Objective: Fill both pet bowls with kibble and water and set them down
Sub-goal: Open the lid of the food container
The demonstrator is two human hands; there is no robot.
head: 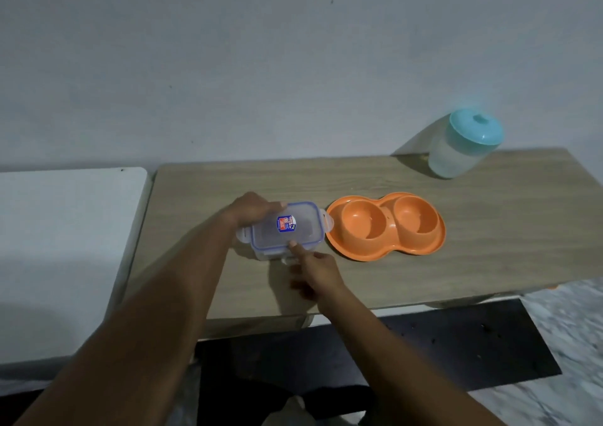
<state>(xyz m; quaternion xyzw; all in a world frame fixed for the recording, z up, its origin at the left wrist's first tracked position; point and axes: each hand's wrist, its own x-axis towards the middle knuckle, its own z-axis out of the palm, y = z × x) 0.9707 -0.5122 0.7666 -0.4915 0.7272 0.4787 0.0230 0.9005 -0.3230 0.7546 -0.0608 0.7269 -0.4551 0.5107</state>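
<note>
Wooden table [489,230]. Jug [463,146] with teal lid at far right corner. Orange double bowl [386,227] mid-table, both wells empty. Clear box [274,238], lid on, just left of bowl. Left hand [253,208] grips box's far-left edge; right hand [315,272] pinches its near clip, thumb on lid.

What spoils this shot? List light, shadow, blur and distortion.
Head view: dim, bluish light. Head view: the jug throws a shadow leftward onto wall and table. Head view: the right hand at the container has blurred fingers; floor at right smears. Head view: wide-angle lens tilts the jug.
</note>
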